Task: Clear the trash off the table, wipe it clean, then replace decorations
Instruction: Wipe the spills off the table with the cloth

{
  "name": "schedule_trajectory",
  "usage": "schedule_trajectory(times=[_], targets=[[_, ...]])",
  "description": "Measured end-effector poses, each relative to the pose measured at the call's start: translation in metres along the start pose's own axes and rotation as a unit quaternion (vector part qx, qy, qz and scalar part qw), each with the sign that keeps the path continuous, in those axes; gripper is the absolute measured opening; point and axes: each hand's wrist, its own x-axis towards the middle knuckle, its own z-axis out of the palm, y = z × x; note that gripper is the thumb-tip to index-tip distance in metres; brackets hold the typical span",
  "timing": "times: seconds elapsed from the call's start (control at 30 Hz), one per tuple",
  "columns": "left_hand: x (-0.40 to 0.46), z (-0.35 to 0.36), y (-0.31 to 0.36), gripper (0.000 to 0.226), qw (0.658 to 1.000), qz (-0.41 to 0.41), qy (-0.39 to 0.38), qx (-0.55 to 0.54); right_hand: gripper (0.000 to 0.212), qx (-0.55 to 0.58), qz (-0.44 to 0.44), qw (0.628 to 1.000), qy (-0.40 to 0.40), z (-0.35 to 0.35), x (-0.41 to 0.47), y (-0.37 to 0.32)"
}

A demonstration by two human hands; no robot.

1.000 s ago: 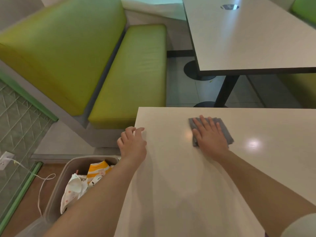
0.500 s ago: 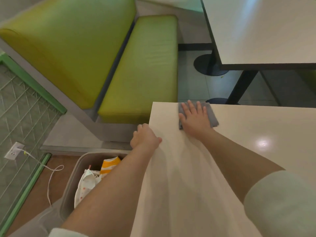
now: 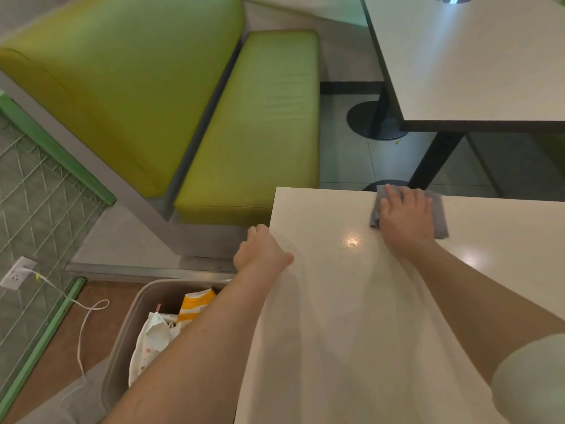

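green bench [image 3: 253,133], second table [image 3: 477,56], wall socket [image 3: 16,272]

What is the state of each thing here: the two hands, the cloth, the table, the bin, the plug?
Left hand: curled over the table's left edge, gripping it.
Right hand: fingers flat, pressing the cloth.
Grey cloth: folded, flat at the far edge.
Near table: bare, shiny.
Grey bin: open, holding wrappers.
White cable: plugged into the wall socket.

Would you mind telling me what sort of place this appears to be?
Probably a fast-food restaurant or cafeteria: a green padded booth bench, plain white pedestal tables, and a grey bin holding food wrappers beside the table being wiped.
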Motion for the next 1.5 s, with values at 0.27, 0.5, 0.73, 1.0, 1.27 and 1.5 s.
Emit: schedule_trajectory(times=[0.27,0.5,0.73,1.0,1.27,1.5], targets=[[0.001,0.001,-0.010,0.064,0.997,0.007,0.004,-0.077,0.051,0.026,-0.223,0.969,-0.106,0.028,-0.008,-0.156],[-0.001,0.002,-0.012,0.063,0.997,0.007,0.018,-0.070,0.050,0.048,-0.180,0.979,-0.083,0.023,0.001,-0.115],[-0.004,0.010,-0.015,0.048,0.996,0.025,0.042,-0.073,0.053,0.015,-0.008,0.999,-0.047,0.013,-0.001,-0.050],[0.000,0.010,-0.016,0.040,0.997,0.025,0.008,-0.079,0.049,0.034,-0.180,0.980,-0.082,0.030,-0.061,-0.143],[-0.020,0.002,-0.032,0.019,0.993,0.050,-0.023,-0.104,0.049,0.029,-0.152,0.985,-0.076,0.011,-0.083,-0.065],[-0.052,0.020,-0.062,0.016,0.991,0.121,0.039,-0.041,0.052,0.028,0.013,0.999,-0.037,-0.004,-0.119,0.017]])
